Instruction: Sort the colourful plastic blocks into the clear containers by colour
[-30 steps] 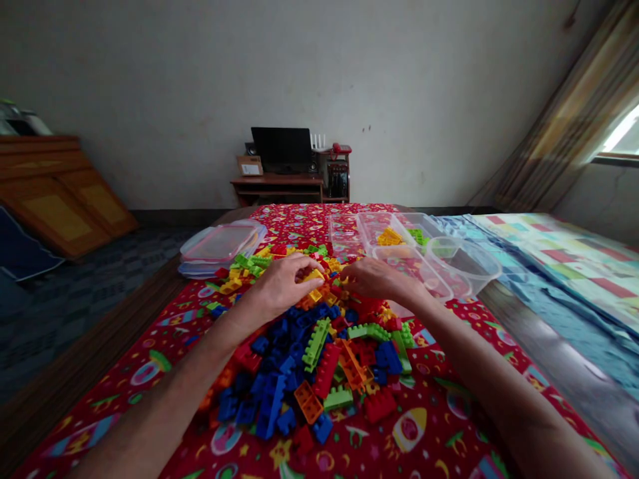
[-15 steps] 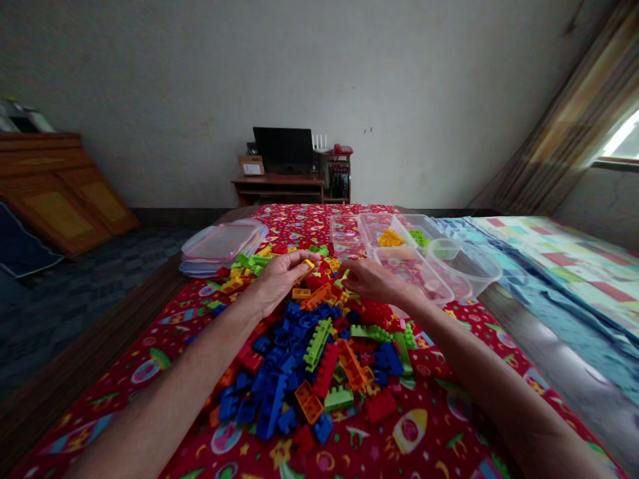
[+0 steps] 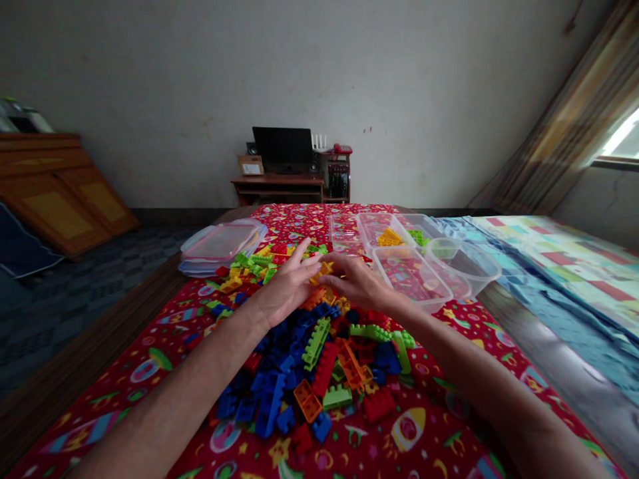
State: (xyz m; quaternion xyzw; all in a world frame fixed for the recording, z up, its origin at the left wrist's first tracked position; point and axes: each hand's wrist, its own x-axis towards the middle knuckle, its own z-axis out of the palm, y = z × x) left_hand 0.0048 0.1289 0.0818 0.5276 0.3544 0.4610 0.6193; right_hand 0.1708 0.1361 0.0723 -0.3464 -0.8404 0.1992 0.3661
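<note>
I have both bare hands together over the far side of a loose heap of bright plastic toy bricks, the forearms coming in from the lower corners. The right hand (image 3: 357,278) bends palm down, its thumb and fingertips pinched on a small yellow plastic brick (image 3: 323,269), which sits in the gap between the two hands, above the heap. The left hand (image 3: 285,287) is turned palm inward, one finger raised and the others stretched toward the right fingertips; I can't tell whether its fingers also grip that brick.

Nearer me in the heap, blue bricks (image 3: 272,399) bunch on the left. Beside them I see a long lime-green studded brick (image 3: 316,344) lying at a slant, a long red studded brick (image 3: 326,368) next to it, and an orange two-cell brick (image 3: 307,400) with its hollow side showing. More green and yellow bricks (image 3: 249,263) spread past the left wrist, near a stack of clear flat plastic lids (image 3: 222,241).

Right of the hands stand clear plastic containers: yellow bricks (image 3: 389,237) and green bricks (image 3: 417,237) lie in neighbouring spaces at the back, a long rectangular tub (image 3: 435,305) is in front, and a rounded tub (image 3: 479,283) is to its right. Everything rests on a red rocket-print cloth (image 3: 359,452) covering the counter (image 3: 120,332). Beyond it I have a black monitor (image 3: 282,148) by the grey wall.
</note>
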